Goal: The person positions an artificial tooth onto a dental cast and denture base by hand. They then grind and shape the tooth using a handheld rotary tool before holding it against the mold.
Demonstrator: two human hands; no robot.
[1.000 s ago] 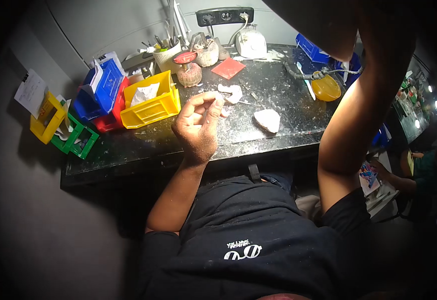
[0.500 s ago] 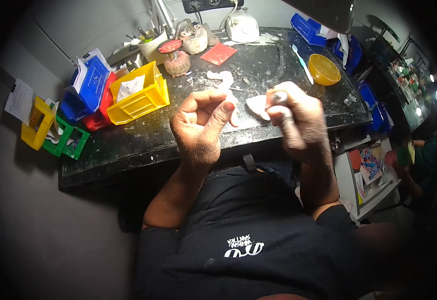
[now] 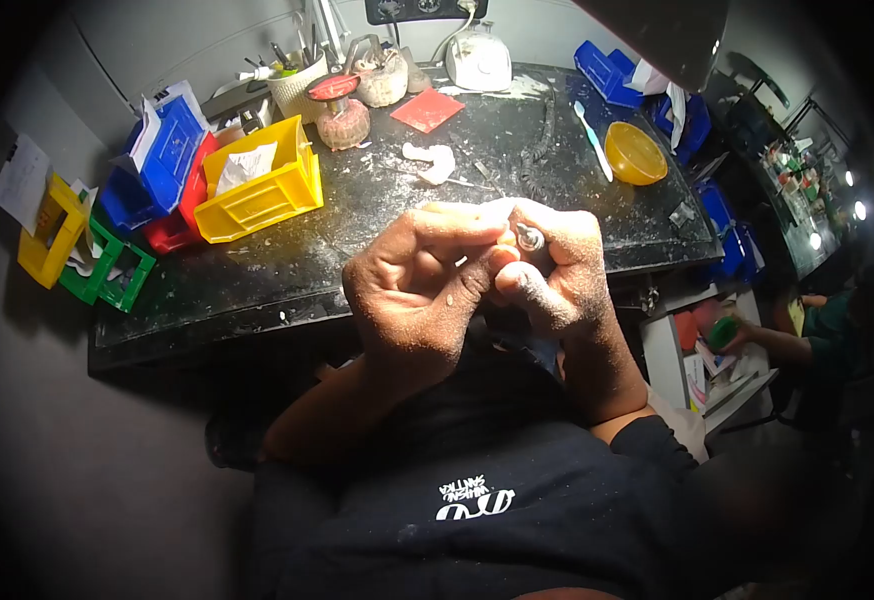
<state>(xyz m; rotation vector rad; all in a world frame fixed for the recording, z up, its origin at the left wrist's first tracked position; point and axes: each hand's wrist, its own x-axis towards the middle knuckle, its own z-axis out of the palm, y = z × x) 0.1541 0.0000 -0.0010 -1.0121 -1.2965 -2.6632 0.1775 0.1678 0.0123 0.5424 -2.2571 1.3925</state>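
Note:
My left hand (image 3: 417, 280) is closed, thumb and forefinger pinched together at the middle of the view. Its fingertips meet those of my right hand (image 3: 557, 265), also closed, just above the near edge of the black bench (image 3: 287, 270). A small round grey metal-looking piece (image 3: 529, 238) shows between the fingers of my right hand; the rest of it is hidden. Something small and pale sits where the fingertips meet, too covered to name. White dust coats both hands. Beyond them a white plaster-like lump (image 3: 429, 162) lies by a thin metal tool (image 3: 457, 183).
Yellow (image 3: 262, 195), blue (image 3: 152, 165) and green (image 3: 122, 275) bins stand left. Behind are a red-topped jar (image 3: 343, 118), a red sheet (image 3: 427, 110) and a white device (image 3: 479, 60). A toothbrush (image 3: 592, 142) and an amber bowl (image 3: 637, 155) lie right. Another person's arm (image 3: 782, 342) shows far right.
My right hand has moved left to meet my left hand, which has shifted slightly right. The white piece seen beside my right hand is now out of sight. The head view has shifted a little.

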